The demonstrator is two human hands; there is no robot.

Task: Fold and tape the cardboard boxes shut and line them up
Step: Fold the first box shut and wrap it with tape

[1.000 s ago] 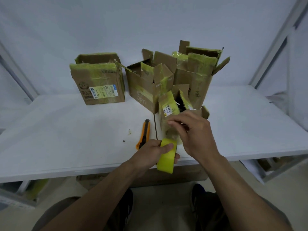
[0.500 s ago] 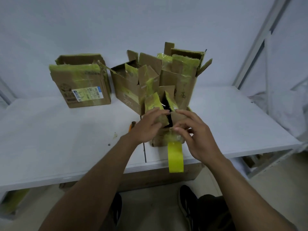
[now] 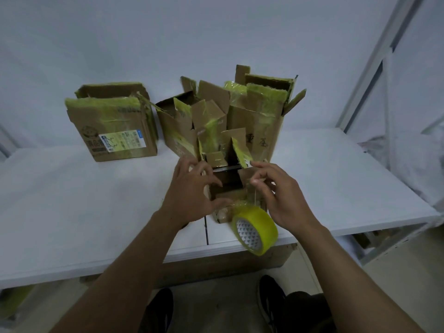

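Boxes: 4 cardboard boxes on the white surface (image 3: 72, 212); taped box (image 3: 115, 126) at left, 2 open boxes behind, small open box (image 3: 225, 179) in front.
Writing: shipping label (image 3: 121, 142) on the taped box, text too small to read.
Tape: 1 yellow tape roll (image 3: 255, 229), at the surface edge.
Left hand (image 3: 192, 195): fingers spread, touching the small box.
Right hand (image 3: 278, 195): pinching a tape strip.
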